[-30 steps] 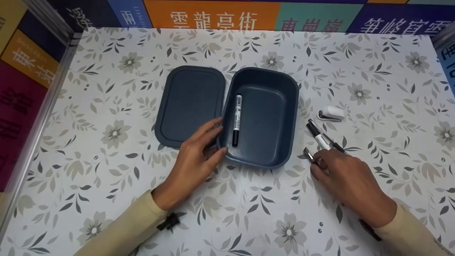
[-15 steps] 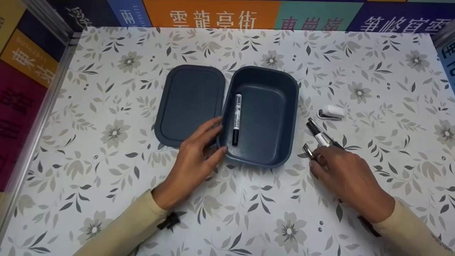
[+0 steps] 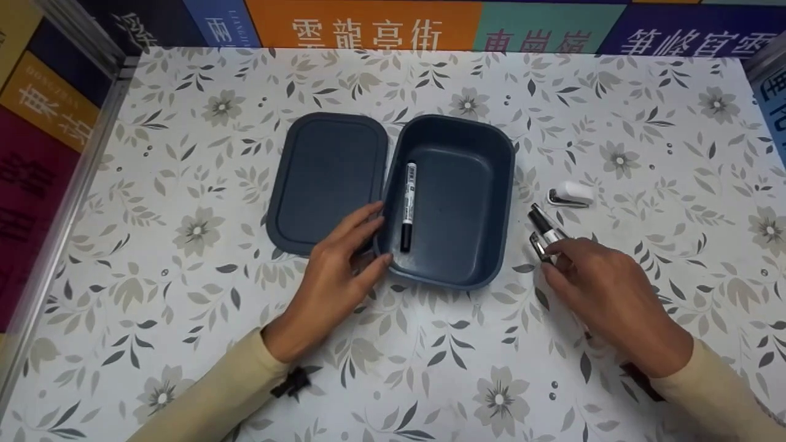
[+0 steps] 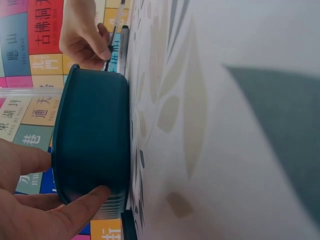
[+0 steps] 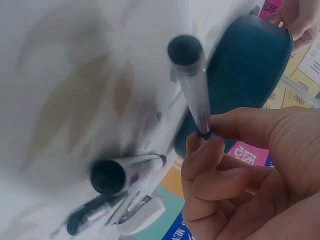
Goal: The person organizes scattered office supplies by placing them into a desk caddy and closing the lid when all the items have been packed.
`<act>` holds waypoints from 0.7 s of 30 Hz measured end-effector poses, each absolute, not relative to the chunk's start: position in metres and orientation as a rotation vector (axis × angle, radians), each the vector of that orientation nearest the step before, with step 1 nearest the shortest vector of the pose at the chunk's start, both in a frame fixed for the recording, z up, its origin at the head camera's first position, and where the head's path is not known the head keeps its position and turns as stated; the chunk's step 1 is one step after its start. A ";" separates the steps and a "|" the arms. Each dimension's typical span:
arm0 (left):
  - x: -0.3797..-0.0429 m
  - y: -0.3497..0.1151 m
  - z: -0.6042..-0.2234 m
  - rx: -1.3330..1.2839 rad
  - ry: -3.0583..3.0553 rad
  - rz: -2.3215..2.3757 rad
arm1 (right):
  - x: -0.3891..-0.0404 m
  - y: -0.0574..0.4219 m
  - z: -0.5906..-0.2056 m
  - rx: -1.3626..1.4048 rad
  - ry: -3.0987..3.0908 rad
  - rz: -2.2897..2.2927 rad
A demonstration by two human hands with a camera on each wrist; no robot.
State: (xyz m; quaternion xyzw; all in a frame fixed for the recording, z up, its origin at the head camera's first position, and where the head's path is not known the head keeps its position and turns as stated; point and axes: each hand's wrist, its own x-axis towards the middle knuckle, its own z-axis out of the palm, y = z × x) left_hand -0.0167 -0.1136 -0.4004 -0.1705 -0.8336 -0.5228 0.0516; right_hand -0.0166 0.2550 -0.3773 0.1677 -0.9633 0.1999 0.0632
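Observation:
My right hand (image 3: 614, 301) pinches a clear-barrelled pen (image 5: 196, 95) between thumb and fingers, just right of a dark blue box (image 3: 506, 184). The pen's dark end points toward the camera in the right wrist view. My left hand (image 3: 331, 276) rests its nearly straight fingers and thumb at the box's near left corner; the left wrist view has them touching the rim and outer wall. Inside the box lies a black-and-white marker (image 3: 409, 202). Beside the pinched pen, a second marker (image 5: 108, 177) lies on the table, with another pen (image 5: 85, 220) alongside, partly covered by my right hand in the head view.
The matching dark blue lid (image 3: 328, 184) lies flat on the left, right against the box. A small white stapler (image 3: 571, 194) sits beyond the loose pens. Signboards with large characters (image 3: 368, 27) border the flower-patterned table (image 3: 430, 344) at the back and sides.
My right hand has shifted slightly, bringing the pinched pen up and right in the head view, closer to the loose marker. The left hand, box and lid have stayed put.

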 end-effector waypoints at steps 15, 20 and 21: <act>-0.016 -0.115 -0.399 -0.505 -2.546 -1.645 | -0.040 0.248 -0.348 0.547 -2.899 0.621; -0.017 -0.115 -0.400 -0.512 -2.537 -1.644 | -0.050 0.244 -0.339 0.591 -2.870 0.631; -0.016 -0.115 -0.400 -0.512 -2.537 -1.649 | -0.052 0.243 -0.337 0.604 -2.863 0.626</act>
